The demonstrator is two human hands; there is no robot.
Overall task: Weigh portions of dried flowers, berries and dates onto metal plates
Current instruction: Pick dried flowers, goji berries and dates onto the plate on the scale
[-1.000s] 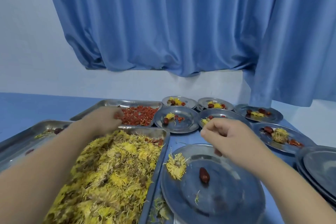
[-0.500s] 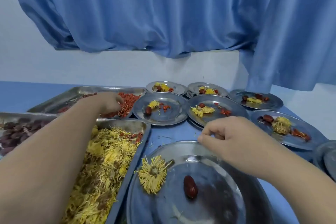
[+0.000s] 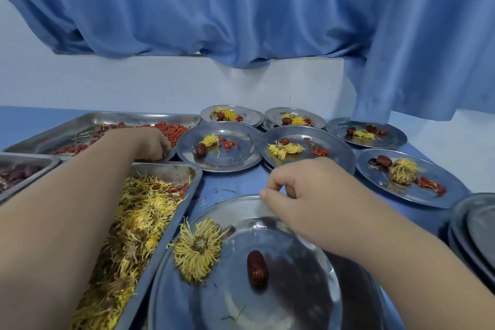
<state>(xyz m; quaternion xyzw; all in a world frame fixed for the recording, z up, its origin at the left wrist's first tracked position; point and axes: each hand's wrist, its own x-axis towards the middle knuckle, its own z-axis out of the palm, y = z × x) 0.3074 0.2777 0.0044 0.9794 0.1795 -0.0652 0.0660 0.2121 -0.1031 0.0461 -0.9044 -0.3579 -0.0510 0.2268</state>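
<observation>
Blue table [image 3: 235, 185]: left grip [image 3: 150, 142] reaches into the berries [image 3: 171, 128], fingers curled down; I cannot tell if it holds any. Right grip [image 3: 302, 195] hangs over the far rim of the near plate [image 3: 241, 206], fingertips pinched together. A flower [image 3: 198, 249] and a date [image 3: 257, 268] lie on it.

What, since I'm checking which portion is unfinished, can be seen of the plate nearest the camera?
The nearest plate is round, shiny metal with a shallow raised rim, flat on the blue table beside the flower tray. It holds one yellow dried flower at its left and one dark red date near the middle, apart; no berries. The right hand, fingers curled, is over its far rim; contact is unclear.
</observation>
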